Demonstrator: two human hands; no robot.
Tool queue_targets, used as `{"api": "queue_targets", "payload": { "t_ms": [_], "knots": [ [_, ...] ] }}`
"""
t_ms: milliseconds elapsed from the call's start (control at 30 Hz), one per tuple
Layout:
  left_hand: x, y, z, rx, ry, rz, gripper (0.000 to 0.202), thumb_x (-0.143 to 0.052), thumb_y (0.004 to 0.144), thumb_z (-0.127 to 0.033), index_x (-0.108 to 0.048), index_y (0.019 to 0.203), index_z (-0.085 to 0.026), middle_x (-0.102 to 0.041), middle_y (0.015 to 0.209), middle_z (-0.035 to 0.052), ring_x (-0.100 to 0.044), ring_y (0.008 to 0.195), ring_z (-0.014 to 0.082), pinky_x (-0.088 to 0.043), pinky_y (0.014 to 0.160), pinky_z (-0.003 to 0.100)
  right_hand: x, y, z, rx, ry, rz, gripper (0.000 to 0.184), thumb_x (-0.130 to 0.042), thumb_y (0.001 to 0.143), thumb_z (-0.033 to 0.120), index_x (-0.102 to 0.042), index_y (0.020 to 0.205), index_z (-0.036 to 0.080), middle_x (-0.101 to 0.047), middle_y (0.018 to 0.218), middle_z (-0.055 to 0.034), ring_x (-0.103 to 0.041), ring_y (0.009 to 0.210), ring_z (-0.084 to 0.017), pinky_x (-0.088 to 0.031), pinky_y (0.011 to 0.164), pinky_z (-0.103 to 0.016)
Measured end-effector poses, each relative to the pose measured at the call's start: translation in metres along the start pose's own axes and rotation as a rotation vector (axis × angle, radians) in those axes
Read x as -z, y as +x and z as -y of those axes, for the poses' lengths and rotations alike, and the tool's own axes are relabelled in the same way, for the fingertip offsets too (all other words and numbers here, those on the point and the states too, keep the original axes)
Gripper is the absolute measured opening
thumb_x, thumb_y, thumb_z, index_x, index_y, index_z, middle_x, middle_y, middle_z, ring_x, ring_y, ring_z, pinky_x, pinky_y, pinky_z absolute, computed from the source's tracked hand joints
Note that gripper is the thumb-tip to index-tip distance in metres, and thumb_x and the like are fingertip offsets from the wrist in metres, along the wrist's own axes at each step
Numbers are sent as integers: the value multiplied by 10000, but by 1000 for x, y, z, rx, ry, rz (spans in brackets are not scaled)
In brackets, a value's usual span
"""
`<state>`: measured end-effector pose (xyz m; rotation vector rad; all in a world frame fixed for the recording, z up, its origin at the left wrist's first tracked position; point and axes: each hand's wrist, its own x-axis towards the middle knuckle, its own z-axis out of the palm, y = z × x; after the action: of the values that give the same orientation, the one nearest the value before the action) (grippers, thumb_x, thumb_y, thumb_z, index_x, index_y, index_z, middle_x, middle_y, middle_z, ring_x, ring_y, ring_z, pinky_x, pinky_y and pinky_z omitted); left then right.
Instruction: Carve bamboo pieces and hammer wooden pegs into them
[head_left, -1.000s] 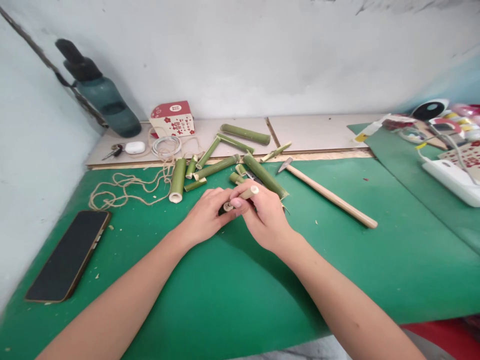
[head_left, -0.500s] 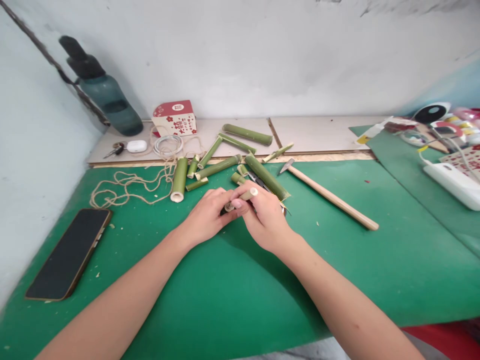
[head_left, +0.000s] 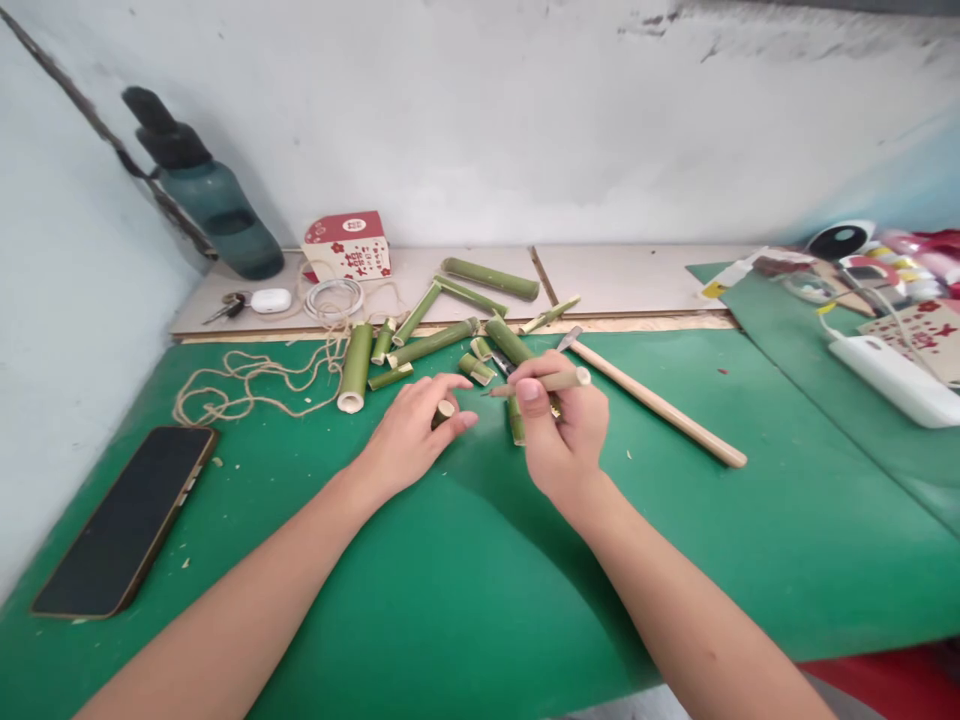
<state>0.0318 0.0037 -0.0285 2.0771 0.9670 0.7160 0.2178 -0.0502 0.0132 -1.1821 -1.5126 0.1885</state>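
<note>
The left hand [head_left: 405, 432] curls round a short bamboo piece [head_left: 444, 411] (thumb and forefinger parted, cut end showing) over the green surface [head_left: 420, 600]; the right hand [head_left: 566, 430] pinches a pale-handled pointed tool [head_left: 564, 380], tip leftward, near a hammer [head_left: 656, 402].

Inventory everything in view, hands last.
Bottle: one, teal, left
Box: one, red and white, ledge
Keys: some, dark, ledge
Case: one, white, ledge
Cable: one, white, ledge
Twine: one tangle, tan, left
Phone: one, black, left
Bamboo pieces: about twelve, green, centre
Dark tool: one, partly hidden, centre
Hammer: one, tan handle, right
Squeeze bottle: one, yellow, right
Corded block: one, white, right
Clutter: uncounted, mixed, right
Table: one, green, beneath
Pointed tool: one, pale, centre
Left hand: one, holding bamboo piece
Right hand: one, gripping pointed tool
</note>
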Motion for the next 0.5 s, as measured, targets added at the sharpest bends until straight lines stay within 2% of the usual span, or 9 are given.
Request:
{"api": "queue_targets", "payload": {
  "t_ms": [100, 200, 333, 400, 500],
  "knots": [
    [-2, -4, 4, 14, -202, -204, 313, -458, 1065, -485, -500, 1277, -258, -567, 796, -25, -547, 755, 168, -411, 757, 326, 2, 4, -9, -46, -105, 18, 203, -546, 1048, 331, -637, 898, 229, -645, 838, -24, -537, 665, -146, -433, 634, -301],
    [-4, -6, 8, -102, -356, -342, 275, -367, 1090, -437, -450, 1262, -239, -564, 823, -9, -546, 777, 167, -420, 755, 327, -2, 2, -19, -56, -166, 248, 137, -569, 1017, 227, -706, 1003, 226, -636, 923, -38, -592, 757, -149, -456, 678, -284],
    [-6, -5, 9, -200, -376, -467, 181, -464, 1071, -364, -459, 1199, -236, -598, 950, 26, -587, 873, 160, -465, 825, 333, -11, -6, -23, 63, -189, 604, 309, -543, 925, 31, -754, 1036, 228, -629, 954, -40, -615, 847, -154, -469, 743, -269],
    [-6, -5, 9, -211, -365, -536, 178, -531, 1049, -337, -464, 1182, -240, -590, 970, 25, -595, 876, 149, -478, 816, 315, -14, -9, -20, 93, -214, 709, 357, -534, 895, -6, -767, 1027, 230, -635, 956, -42, -608, 857, -161, -471, 752, -270],
    [-7, -5, 9, -189, -303, -592, 272, -663, 983, -322, -481, 1169, -243, -585, 973, 15, -595, 850, 131, -485, 774, 277, -13, -6, -16, 108, -234, 813, 465, -481, 878, -40, -760, 1115, 248, -670, 1027, -52, -626, 946, -183, -493, 813, -285]
  ]
}}
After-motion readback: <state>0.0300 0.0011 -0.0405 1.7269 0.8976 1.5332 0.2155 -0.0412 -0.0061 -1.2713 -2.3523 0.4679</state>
